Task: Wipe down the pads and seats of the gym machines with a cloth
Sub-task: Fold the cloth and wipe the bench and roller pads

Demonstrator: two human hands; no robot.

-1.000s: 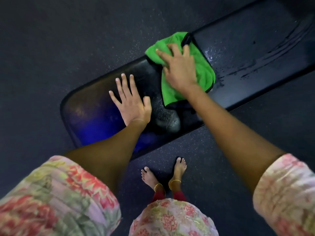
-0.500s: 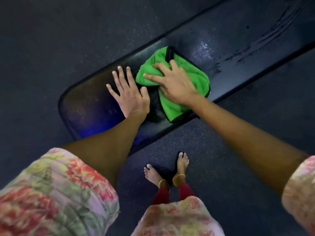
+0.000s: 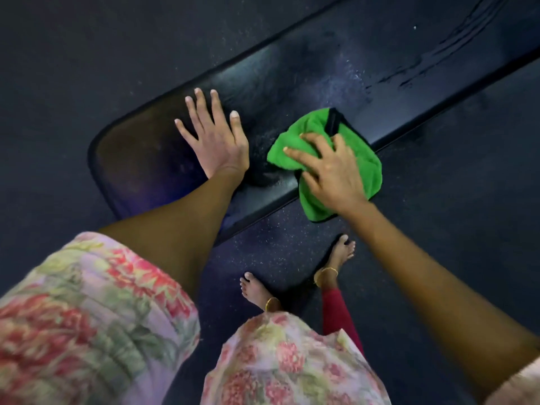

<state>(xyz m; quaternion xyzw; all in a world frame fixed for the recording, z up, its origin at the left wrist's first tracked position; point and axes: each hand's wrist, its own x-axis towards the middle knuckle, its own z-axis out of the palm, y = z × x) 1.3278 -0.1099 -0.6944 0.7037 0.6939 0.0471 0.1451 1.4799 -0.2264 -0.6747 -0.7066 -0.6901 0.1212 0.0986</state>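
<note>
Down low, a long black bench pad point(image 3: 292, 83) runs from the bottom left up to the top right. The left hand point(image 3: 214, 138) lies flat on the pad near its rounded end. Its fingers point(image 3: 201, 109) are straight and spread wide, and they hold nothing; the palm just presses on the pad.

The right hand point(image 3: 333, 171) rests on top of a green cloth point(image 3: 362, 162). Its fingers are a little bent and spread, pushing the cloth down on the pad. The cloth sits under and past those fingertips, at the near edge of the pad, and one corner hangs over the edge below the wrist. A black strip on the cloth pokes up just beyond the fingers. The thumb of the left hand is near the cloth but not touching it.

Wet streaks point(image 3: 423, 68) shine on the pad, far past the right fingers. Two bare feet point(image 3: 257, 290) with gold anklets stand on the dark speckled floor point(image 3: 453, 200) below the hands. Flowery sleeves point(image 3: 87, 317) cover the upper arms.
</note>
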